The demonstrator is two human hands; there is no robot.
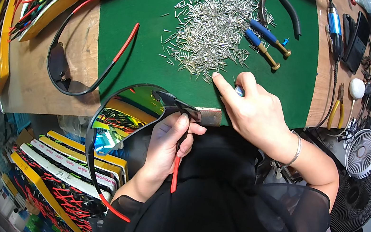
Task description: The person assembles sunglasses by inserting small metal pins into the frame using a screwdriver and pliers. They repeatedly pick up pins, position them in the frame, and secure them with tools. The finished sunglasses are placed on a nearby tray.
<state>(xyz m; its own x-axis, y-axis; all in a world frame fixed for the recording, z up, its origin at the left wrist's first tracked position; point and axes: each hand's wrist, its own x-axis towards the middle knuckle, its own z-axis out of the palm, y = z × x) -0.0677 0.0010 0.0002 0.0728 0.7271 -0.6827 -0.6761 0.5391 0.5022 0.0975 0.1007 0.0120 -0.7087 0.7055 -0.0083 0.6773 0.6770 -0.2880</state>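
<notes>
In the head view, the left hand (170,138) sits at about six o'clock from the centre, its fingers curled and pressed around the black temple arm of a pair of sunglasses with a mirrored, rainbow-tinted shield lens and red-tipped arms (124,111), held just off the near edge of the green felt work mat (129,11). The right hand (251,109), at four o'clock, rests on the mat, forefinger stretched to touch the near edge of a heap of small silver metal pins (213,29) at twelve o'clock, the other fingers pinching a small blue-tipped tool (239,91). A second pair of dark sunglasses (75,68) lies at nine o'clock on the wooden bench (33,74). Two blue-handled screwdrivers (266,39) lie at one o'clock.
</notes>
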